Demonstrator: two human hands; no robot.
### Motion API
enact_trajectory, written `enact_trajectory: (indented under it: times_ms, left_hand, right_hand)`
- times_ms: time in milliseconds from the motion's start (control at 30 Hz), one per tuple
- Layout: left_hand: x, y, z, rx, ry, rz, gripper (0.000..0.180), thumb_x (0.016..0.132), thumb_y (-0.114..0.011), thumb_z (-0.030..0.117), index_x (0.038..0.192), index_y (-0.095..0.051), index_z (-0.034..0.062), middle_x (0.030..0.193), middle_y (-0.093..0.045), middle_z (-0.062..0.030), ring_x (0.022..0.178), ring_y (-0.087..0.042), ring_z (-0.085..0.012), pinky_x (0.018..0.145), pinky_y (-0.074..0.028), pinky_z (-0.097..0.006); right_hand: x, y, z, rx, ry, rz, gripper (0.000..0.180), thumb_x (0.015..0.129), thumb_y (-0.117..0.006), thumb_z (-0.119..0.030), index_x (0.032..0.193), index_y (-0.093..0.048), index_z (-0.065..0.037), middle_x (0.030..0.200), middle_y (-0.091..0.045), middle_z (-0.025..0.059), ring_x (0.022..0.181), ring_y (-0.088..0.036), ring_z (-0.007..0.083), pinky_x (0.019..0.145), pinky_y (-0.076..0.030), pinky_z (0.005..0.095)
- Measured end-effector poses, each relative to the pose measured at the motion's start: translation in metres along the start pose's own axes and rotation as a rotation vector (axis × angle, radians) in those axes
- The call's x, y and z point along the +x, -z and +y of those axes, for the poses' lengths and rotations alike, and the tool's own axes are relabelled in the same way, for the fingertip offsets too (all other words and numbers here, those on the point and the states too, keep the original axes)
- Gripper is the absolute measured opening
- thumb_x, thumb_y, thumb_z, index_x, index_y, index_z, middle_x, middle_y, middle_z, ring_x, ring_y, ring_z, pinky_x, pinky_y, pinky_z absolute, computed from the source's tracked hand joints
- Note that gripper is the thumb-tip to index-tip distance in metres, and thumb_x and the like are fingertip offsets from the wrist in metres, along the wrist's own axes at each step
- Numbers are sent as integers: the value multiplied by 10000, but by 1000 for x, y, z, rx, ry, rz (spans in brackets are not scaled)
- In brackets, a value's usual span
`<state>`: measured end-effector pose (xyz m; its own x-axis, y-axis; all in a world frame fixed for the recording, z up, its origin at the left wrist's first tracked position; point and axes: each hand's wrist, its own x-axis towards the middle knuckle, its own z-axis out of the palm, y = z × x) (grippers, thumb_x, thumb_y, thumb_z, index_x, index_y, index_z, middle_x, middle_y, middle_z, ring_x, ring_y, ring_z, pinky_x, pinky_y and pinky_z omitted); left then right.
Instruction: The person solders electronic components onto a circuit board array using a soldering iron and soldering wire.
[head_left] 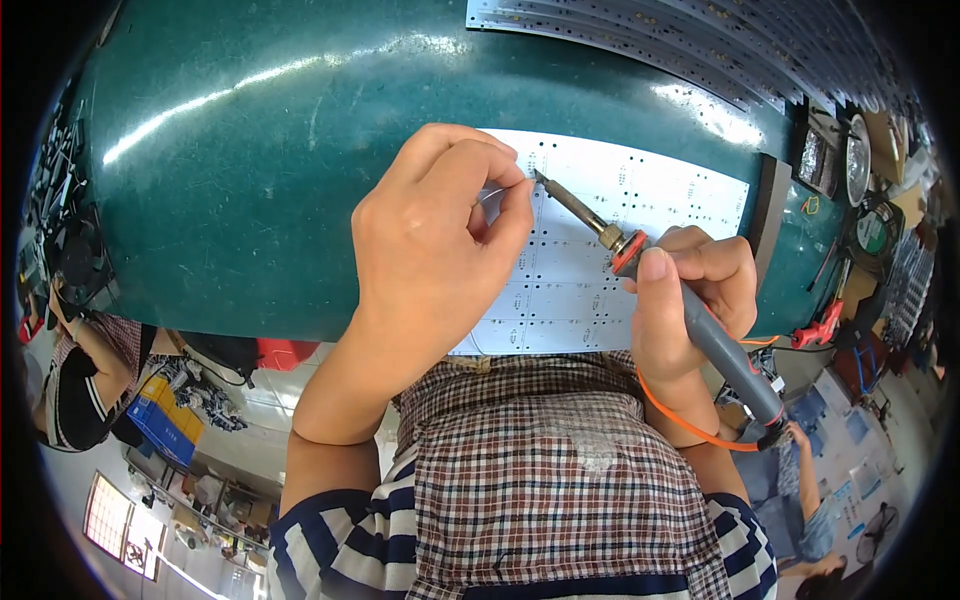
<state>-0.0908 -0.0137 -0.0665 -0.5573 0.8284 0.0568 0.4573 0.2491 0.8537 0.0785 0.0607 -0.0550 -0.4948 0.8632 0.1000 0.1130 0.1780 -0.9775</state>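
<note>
A white circuit board panel with rows of small dark holes and marks lies on the green table in front of me. My right hand is closed round the grey handle of a soldering iron. The iron's tip points up and left, at the panel's upper left part, close to my left fingertips. My left hand is over the panel's left edge, thumb and forefinger pinched on a thin solder wire. The exact spot where tip and wire come together is too small to make out.
Long board strips are stacked at the far right. A dark bar stands along the panel's right side, near a metal dish and a small fan. The iron's orange cord loops by my right forearm. Other people sit at both sides.
</note>
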Motion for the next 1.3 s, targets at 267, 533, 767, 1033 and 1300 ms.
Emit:
enact_trajectory:
  times_ms: [267, 533, 767, 1033, 1300]
  left_hand:
    - [-2, 7, 4, -14, 5, -4, 109, 735, -697, -62, 783, -623, 1, 932, -655, -55, 510, -468, -17, 461, -368, -174]
    - [-17, 6, 4, -69, 39, -41, 178, 711, -717, -21, 790, -571, 44, 901, -645, -55, 489, -551, -98, 453, -450, -229]
    - [-17, 1, 3, -22, 24, -9, 180, 711, -715, -22, 769, -558, 44, 895, -643, -49, 498, -560, -104, 451, -453, -229]
    - [-19, 1, 3, -13, 15, -4, 179, 706, -717, -29, 759, -560, 40, 890, -637, -41, 500, -569, -113, 455, -465, -234]
    - [-20, 4, 4, -11, 30, -59, 113, 742, -695, -63, 803, -621, -3, 952, -631, -55, 590, -560, -53, 508, -420, -182]
  right_hand:
    - [-2, 4, -1, 0, 69, -14, 237, 830, -668, 15, 864, -437, -25, 633, -554, 65, 522, -477, 59, 450, -340, 216]
    - [-12, 8, -1, -60, 151, -87, 247, 821, -669, 10, 871, -432, -38, 636, -578, 91, 508, -503, 80, 453, -372, 222]
    - [-15, 8, 3, -58, 141, -83, 248, 806, -688, 1, 852, -447, -37, 616, -581, 85, 484, -497, 72, 430, -352, 222]
    - [-19, 7, 3, -71, 141, -91, 255, 793, -696, 2, 850, -450, -36, 608, -581, 88, 474, -500, 75, 417, -354, 220]
    - [-19, 5, 4, -63, 198, -77, 252, 776, -698, 17, 844, -458, -20, 599, -574, 94, 444, -487, 71, 384, -335, 210]
